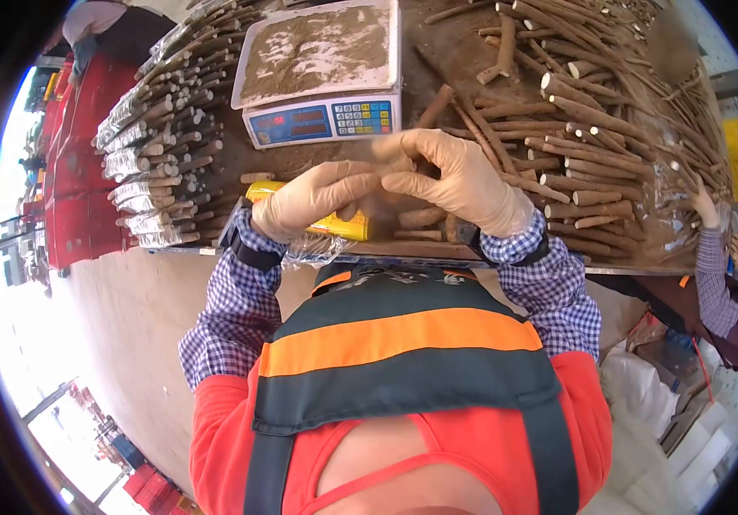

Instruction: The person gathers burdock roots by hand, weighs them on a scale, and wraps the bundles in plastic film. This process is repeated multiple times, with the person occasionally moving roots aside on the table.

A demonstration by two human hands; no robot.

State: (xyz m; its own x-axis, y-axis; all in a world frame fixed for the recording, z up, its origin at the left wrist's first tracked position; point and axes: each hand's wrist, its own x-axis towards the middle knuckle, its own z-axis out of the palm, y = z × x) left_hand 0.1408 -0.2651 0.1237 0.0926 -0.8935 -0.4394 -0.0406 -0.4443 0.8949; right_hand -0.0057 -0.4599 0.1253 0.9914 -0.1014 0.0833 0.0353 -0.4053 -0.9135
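Note:
Both my hands wear pale gloves and meet above the table's front edge. My left hand (313, 199) has its fingers pressed together, over a yellow packet (347, 226) on the table. Beside it my right hand (463, 176) curls, thumb and index finger bent toward the left fingertips. Something small and blurred may be between the hands; I cannot make it out. Just behind them stands a digital scale (317, 122) with a dusty white tray (317, 56). Cut brown roots (592, 163) lie to the right of my right hand.
Plastic-wrapped bundles of roots (142, 159) are stacked at the left of the table. Red crates or covers (86, 163) stand beyond. At the right, a co-worker's hand (705, 204) touches the root pile. Clear plastic film (322, 249) lies at the front edge.

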